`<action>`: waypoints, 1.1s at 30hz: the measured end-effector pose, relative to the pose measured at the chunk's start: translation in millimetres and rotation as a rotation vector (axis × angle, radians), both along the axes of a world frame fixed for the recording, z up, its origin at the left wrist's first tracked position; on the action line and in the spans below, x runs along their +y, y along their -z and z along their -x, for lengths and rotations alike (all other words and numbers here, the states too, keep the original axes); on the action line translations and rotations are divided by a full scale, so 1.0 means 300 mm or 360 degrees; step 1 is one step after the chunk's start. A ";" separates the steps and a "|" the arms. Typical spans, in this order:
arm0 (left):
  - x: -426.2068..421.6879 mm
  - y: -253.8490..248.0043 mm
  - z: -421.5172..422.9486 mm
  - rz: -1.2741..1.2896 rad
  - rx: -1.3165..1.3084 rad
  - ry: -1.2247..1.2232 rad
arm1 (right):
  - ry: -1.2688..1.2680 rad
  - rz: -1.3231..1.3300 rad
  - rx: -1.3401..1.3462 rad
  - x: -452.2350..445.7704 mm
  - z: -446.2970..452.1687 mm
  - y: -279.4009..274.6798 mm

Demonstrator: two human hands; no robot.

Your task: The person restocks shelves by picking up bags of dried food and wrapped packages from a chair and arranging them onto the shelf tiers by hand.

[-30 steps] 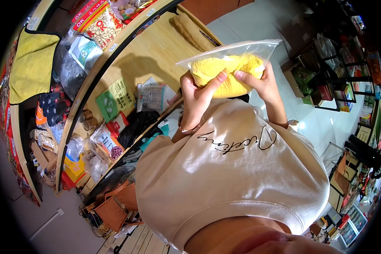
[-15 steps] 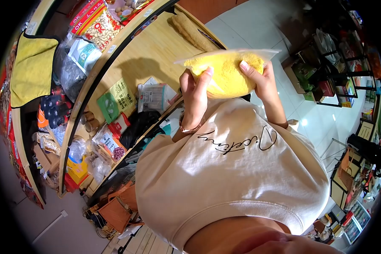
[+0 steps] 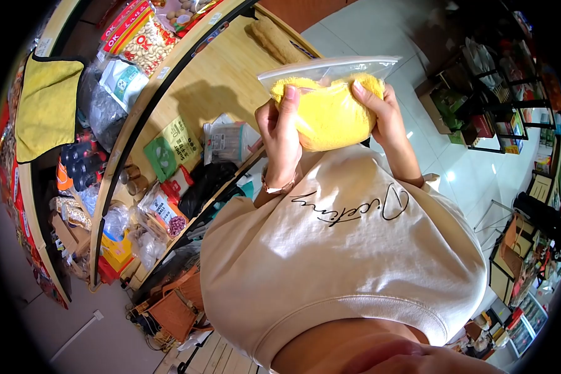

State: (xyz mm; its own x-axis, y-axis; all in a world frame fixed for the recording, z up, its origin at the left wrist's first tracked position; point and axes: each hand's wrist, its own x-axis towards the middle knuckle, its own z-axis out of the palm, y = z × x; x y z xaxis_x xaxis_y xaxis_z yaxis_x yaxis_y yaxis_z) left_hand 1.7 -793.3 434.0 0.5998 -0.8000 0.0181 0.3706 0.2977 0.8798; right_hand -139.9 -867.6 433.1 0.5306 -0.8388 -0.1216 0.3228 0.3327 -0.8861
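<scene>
A clear zip-top plastic bag (image 3: 349,64) with a folded, fluffy yellow cloth (image 3: 333,118) inside is held up in front of my chest. My left hand (image 3: 283,134) grips its left side, thumb pressed on the front face. On the right side, my right hand (image 3: 383,115) clasps it the same way, thumb on top. The fingers of both hands are mostly hidden behind the bag. The bag's upper edge stands above the cloth; whether its seal is closed I cannot tell.
Left of me, a wooden shelf (image 3: 227,68) carries a tan roll (image 3: 277,40), a green packet (image 3: 162,156), a clear plastic pack (image 3: 227,140) and snack bags. Another yellow cloth (image 3: 50,106) hangs at far left. Black racks (image 3: 511,106) stand across the tiled floor (image 3: 355,34).
The bag has tilted so more of its front and clear top strip show. Both hands moved with it, the left one shifting slightly leftward.
</scene>
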 end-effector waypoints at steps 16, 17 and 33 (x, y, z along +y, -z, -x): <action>0.000 -0.008 -0.039 0.0097 -0.0096 0.0592 | 0.0180 -0.0219 -0.0101 -0.008 -0.030 0.006; 0.007 -0.004 -0.046 0.0054 -0.0303 0.0653 | 0.0205 -0.0230 -0.0109 -0.009 -0.030 0.009; 0.017 0.026 -0.006 0.0023 -0.0385 0.0449 | -0.0104 0.0173 -0.0053 -0.020 0.040 -0.004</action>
